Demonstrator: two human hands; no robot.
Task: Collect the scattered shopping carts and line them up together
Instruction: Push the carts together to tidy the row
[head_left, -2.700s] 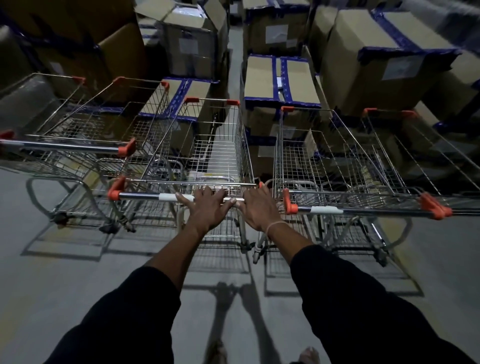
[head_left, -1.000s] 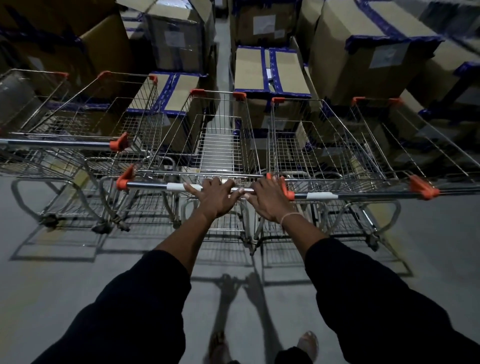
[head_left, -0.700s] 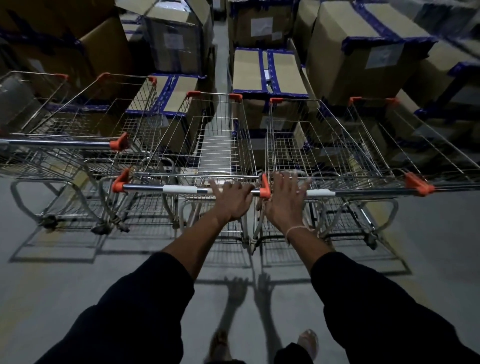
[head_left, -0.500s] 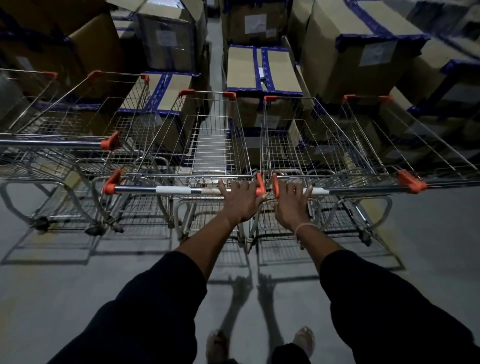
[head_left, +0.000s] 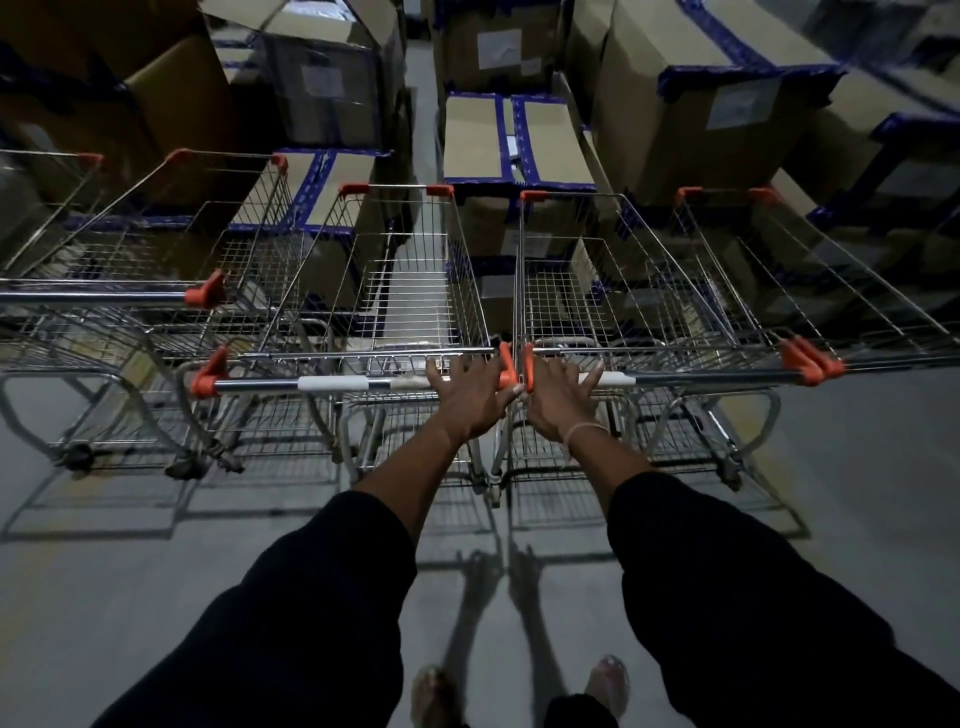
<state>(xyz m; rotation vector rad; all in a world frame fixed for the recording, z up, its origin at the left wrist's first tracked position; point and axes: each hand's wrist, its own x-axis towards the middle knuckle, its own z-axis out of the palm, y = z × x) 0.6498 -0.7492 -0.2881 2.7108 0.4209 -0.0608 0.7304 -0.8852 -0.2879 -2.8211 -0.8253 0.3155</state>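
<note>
My left hand (head_left: 470, 397) lies on the handle bar (head_left: 311, 384) of the middle cart (head_left: 395, 291), at the bar's right end, fingers spread nearly straight over it, not wrapped round it. My right hand (head_left: 558, 402) lies the same way on the left end of the right cart's bar (head_left: 701, 378), fingers splayed flat on top; I grip neither bar. The right cart (head_left: 613, 291) stands just beside the middle cart, and their orange end caps (head_left: 514, 359) almost touch between my thumbs.

Taking the middle cart as the mark: both bars run crosswise in front of me, left to right, on nearly one line, and both baskets point away from me toward the stacked boxes (head_left: 514, 140). To its left stands another cart (head_left: 171, 249), whose bar (head_left: 93, 298) sits farther from me than the middle cart's, so that one is out of line. A further cart (head_left: 831, 280) shows beyond the right cart, its cap pressed close to that cart's far cap.

I judge the two carts under my palms to be about square with each other. What counts next is the offset on the left: the middle cart's bar is nearer me than the left cart's. My left hand is the closer one to that side, so the push forward falls mostly to it.
</note>
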